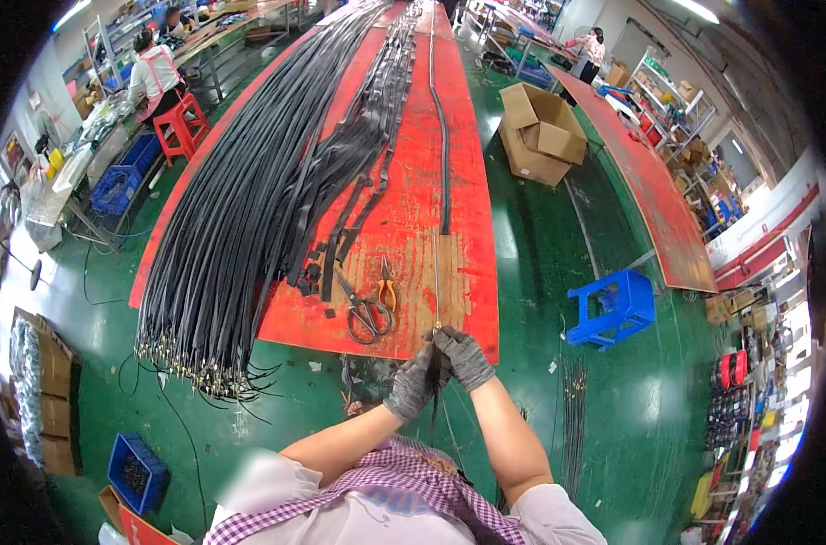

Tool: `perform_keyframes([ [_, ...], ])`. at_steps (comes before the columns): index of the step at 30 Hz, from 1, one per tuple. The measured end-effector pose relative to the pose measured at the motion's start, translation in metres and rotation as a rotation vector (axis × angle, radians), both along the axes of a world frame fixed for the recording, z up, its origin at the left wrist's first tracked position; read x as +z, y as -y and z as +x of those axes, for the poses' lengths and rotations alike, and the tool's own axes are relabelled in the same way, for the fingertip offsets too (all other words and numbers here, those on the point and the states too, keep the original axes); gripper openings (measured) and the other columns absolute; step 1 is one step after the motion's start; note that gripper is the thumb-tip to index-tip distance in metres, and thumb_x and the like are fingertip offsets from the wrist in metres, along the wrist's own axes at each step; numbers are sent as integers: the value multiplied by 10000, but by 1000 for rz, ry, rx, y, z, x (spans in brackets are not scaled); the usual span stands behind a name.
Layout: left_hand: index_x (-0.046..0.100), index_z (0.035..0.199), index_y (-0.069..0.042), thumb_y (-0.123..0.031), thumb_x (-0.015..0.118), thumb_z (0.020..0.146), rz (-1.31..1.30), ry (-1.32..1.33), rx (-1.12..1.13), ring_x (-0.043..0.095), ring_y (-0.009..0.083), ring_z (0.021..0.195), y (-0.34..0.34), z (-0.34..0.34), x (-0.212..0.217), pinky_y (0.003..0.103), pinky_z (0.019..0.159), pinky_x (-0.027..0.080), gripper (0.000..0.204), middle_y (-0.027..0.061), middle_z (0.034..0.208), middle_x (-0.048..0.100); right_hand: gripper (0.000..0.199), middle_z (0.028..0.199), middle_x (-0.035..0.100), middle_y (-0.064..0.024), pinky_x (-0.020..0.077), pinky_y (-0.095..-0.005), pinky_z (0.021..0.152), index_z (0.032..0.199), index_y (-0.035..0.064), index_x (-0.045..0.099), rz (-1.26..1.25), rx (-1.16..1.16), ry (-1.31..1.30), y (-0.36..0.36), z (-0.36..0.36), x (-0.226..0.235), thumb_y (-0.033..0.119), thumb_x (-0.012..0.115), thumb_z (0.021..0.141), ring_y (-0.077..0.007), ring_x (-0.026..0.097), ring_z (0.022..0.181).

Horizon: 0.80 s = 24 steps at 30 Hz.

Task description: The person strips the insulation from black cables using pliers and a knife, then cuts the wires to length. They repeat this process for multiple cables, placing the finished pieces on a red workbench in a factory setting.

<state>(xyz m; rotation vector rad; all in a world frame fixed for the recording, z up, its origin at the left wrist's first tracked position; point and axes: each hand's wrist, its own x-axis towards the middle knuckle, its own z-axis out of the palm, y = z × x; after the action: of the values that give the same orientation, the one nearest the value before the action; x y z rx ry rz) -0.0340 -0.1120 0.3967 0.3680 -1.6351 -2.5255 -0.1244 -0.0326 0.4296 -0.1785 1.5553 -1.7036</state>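
Cable [436,282], thin and grey, right at the near edge of the worktop [474,218], and both hands are on it! Left hand [413,385] and right hand [467,360], in grey gloves, meet at its near end, fingers closed in a pinch, a small brassy glint at the fingertips and dark strands [435,392] hanging down between them. Follow the line away from the person: straight up the worn red surface and into a long black sleeve [444,163] stretching towards the far end. Over to the left of the hands, scissors [356,300] with dark handles lie just beside orange-handled pliers [388,292]. Further left, what a spread: a great bundle of black cables [240,209], its metal-tipped ends drooping over the near edge! Off to the right, on the green floor [531,263], a blue stool [626,304] and an open cardboard box [540,150].
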Motion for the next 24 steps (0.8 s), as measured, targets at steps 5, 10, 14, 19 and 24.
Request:
perform_keyframes([
  [5, 493, 1034, -71, -164, 399, 864, 506, 101, 167, 527, 89, 836, -4, -13, -30, 230, 704, 447, 215, 15, 952, 553, 175, 755, 536, -63, 409, -265, 650, 802, 28, 593, 100, -12, -414, 15, 3, -8, 185, 515, 790, -140, 510, 725],
  [10, 470, 1060, -84, -175, 439, 846, 605, 123, 299, 531, 146, 864, -17, -17, -22, 274, 720, 453, 235, 44, 967, 549, 193, 744, 526, -89, 414, -287, 655, 771, 14, 594, 140, -84, -622, 14, 8, -10, 188, 510, 786, -179, 514, 723],
  [14, 420, 1102, -104, -175, 456, 836, 625, 40, 349, 530, 169, 887, -42, -9, -14, 294, 740, 453, 278, 64, 1000, 539, 199, 758, 532, -117, 417, -313, 656, 777, 31, 599, 220, -47, -816, -8, 9, -14, 203, 499, 776, -221, 521, 719],
  [19, 365, 1176, -126, -226, 375, 862, 523, 167, 266, 422, 171, 1058, -82, -8, -16, 292, 888, 355, 329, 51, 1158, 445, 200, 756, 553, -141, 421, -339, 663, 774, 51, 608, 216, -65, -811, -52, 11, -17, 208, 487, 766, -260, 529, 734],
  [24, 352, 1198, -111, -237, 294, 861, 391, -21, -104, 308, 160, 1148, -110, 2, -52, 269, 968, 223, 364, 35, 1210, 384, 219, 716, 574, -124, 414, -331, 671, 771, 47, 612, 146, -100, -720, -92, 24, -24, 222, 481, 769, -246, 531, 743],
])
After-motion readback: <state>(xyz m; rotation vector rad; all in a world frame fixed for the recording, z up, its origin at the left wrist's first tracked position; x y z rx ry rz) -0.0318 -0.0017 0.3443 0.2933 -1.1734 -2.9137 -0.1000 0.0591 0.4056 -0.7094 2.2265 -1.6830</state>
